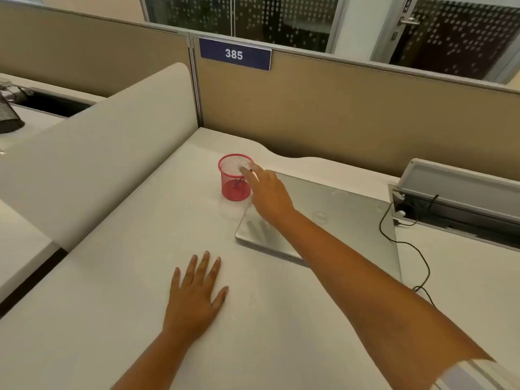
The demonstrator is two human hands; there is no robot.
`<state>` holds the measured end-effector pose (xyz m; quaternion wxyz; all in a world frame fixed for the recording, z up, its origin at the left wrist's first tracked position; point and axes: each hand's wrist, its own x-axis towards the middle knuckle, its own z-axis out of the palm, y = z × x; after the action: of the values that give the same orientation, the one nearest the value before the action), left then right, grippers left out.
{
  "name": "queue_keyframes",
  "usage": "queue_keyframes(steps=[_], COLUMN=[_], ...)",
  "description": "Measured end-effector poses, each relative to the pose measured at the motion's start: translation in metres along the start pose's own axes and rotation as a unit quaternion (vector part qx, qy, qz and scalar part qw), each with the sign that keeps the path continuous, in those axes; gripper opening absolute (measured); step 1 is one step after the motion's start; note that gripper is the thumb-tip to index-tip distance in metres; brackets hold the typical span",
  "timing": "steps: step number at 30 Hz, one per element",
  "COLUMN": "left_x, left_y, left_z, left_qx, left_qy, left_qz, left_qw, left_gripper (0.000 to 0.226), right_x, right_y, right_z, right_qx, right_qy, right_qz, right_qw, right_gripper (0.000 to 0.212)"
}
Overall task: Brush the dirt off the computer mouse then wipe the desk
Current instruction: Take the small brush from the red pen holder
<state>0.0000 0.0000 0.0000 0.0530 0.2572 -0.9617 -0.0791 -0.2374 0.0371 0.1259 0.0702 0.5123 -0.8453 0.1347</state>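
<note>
Left hand (194, 296) is flat on the white counter (118, 277), lower middle of the frame, fingers straight and spread. Right hand (267, 192) reaches up to the red mesh pen cup (235, 178) at center, fingers at its rim; can't tell if they're gripping anything. A closed silver laptop (337, 220) sits just right of the cup, with a black cable (422, 260) trailing beside it.

Open-plan office, tan cubicle partitions (337, 108), numbered sign (235, 54) (385), closed laptop (337, 215)
</note>
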Motion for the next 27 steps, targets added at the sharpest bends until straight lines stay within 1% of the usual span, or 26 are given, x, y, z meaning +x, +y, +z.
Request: queue_keyframes(steps=[1,3,5,11,13,16,20,22,26,27], left_x=[0.000,0.001,-0.001,-0.002,-0.001,-0.001,-0.002,-0.001,-0.001,-0.001], left_y=[0.001,0.002,0.002,0.003,0.002,0.002,0.002,0.002,0.001,0.000], left_z=[-0.002,-0.003,0.000,-0.003,-0.002,-0.002,-0.002,-0.002,0.000,0.001], left_qx=[-0.002,0.009,0.009,0.004,0.006,0.012,0.014,0.011,0.007,0.005], left_qy=[0.008,0.020,0.018,0.010,0.013,0.012,0.012,0.012,0.017,0.019], left_qz=[-0.002,-0.004,-0.005,-0.011,-0.013,-0.009,-0.011,-0.011,-0.007,-0.006], left_qw=[1.000,1.000,1.000,1.000,1.000,1.000,1.000,1.000,1.000,1.000], left_gripper=[0.062,0.061,0.061,0.061,0.061,0.061,0.061,0.061,0.061,0.061], right_x=[0.010,0.025,0.038,0.051,0.053,0.057,0.061,0.063,0.064,0.062], right_y=[0.002,0.008,0.012,0.006,0.006,0.010,0.014,0.016,0.015,0.015], right_z=[-0.002,-0.005,-0.004,0.013,0.015,0.015,0.010,0.006,-0.006,-0.009], right_qx=[-0.033,-0.059,-0.072,-0.051,-0.050,-0.070,-0.074,-0.073,-0.036,-0.027], right_qy=[-0.009,-0.020,-0.044,-0.070,-0.062,-0.045,-0.062,-0.058,-0.023,-0.009], right_qz=[-0.004,0.005,0.011,0.017,0.024,0.010,-0.019,-0.027,0.018,0.037], right_qw=[0.999,0.998,0.996,0.996,0.997,0.996,0.995,0.995,0.999,0.999], right_gripper=[0.063,0.062,0.057,0.050,0.048,0.040,0.032,0.031,0.036,0.033])
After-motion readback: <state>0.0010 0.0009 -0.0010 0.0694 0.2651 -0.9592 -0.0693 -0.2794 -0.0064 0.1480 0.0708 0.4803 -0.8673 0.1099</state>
